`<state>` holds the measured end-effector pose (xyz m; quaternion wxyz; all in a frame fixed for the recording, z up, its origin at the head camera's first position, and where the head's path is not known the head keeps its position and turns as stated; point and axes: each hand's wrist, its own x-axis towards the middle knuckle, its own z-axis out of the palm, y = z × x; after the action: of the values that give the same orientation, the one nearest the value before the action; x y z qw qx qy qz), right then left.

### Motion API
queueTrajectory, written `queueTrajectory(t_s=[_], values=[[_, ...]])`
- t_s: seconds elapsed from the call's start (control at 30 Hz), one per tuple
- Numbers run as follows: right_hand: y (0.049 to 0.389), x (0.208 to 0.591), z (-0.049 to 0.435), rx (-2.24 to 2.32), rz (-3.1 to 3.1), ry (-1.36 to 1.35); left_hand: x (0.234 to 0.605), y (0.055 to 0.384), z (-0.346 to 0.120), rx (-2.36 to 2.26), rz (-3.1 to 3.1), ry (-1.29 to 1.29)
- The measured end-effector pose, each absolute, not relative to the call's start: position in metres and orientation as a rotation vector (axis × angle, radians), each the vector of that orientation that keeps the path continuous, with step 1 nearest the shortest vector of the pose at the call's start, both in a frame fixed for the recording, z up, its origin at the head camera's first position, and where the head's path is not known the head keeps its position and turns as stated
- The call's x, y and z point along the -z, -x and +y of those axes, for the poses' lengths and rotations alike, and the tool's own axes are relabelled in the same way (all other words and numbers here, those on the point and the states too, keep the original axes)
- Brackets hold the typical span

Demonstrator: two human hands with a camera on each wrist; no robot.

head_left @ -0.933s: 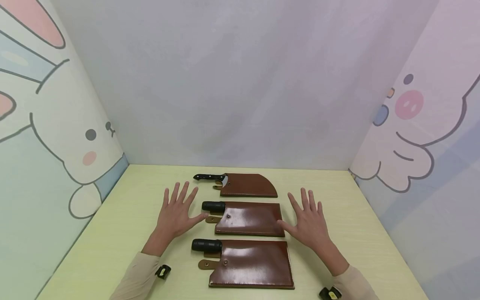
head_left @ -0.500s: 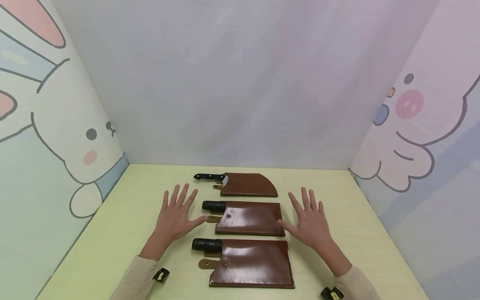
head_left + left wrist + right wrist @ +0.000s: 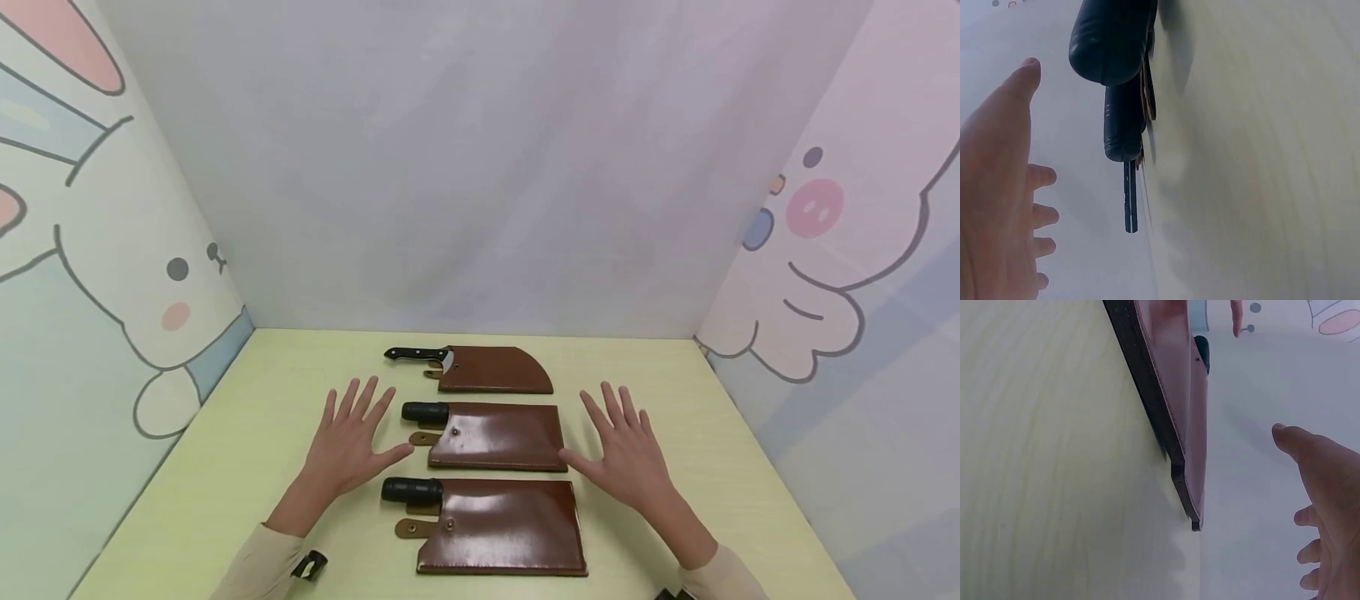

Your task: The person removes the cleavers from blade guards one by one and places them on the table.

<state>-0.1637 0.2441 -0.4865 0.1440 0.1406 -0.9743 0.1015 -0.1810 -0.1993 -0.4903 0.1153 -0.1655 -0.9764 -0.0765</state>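
Note:
Three sheathed knives lie in a column on the table, handles to the left. The far knife point(image 3: 495, 369) has a riveted black handle and a brown sheath with a curved end. Below it lie a middle cleaver point(image 3: 498, 437) and a larger near cleaver point(image 3: 506, 527), both with round black handles and glossy brown rectangular sheaths. My left hand point(image 3: 343, 452), fingers spread, hovers left of the middle cleaver's handle point(image 3: 1124, 119). To the right of that cleaver my right hand point(image 3: 633, 458) is held with fingers spread, its thumb near the sheath's end. Neither hand holds anything.
The pale yellow table point(image 3: 225, 467) meets a grey back wall point(image 3: 480, 183). Side panels with a cartoon rabbit point(image 3: 150, 275) and a cartoon pig point(image 3: 813, 250) stand left and right. Snap straps point(image 3: 415, 528) stick out from the sheaths' left ends.
Both hands have drawn back slightly toward the person, and a little outward. Their fingers stay spread, and the knives have not moved on the table.

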Motion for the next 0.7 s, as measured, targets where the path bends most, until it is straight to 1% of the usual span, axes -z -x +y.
queueTrajectory(t_s=[0.4, 0.7], values=[[0.142, 0.481, 0.246, -0.411, -2.815, -0.47, 0.493, 0.161, -0.21, 0.271, -2.872, 0.567], [0.127, 0.485, 0.246, -0.436, -2.821, -0.559, 0.494, 0.149, -0.211, 0.368, -2.843, 0.712]])
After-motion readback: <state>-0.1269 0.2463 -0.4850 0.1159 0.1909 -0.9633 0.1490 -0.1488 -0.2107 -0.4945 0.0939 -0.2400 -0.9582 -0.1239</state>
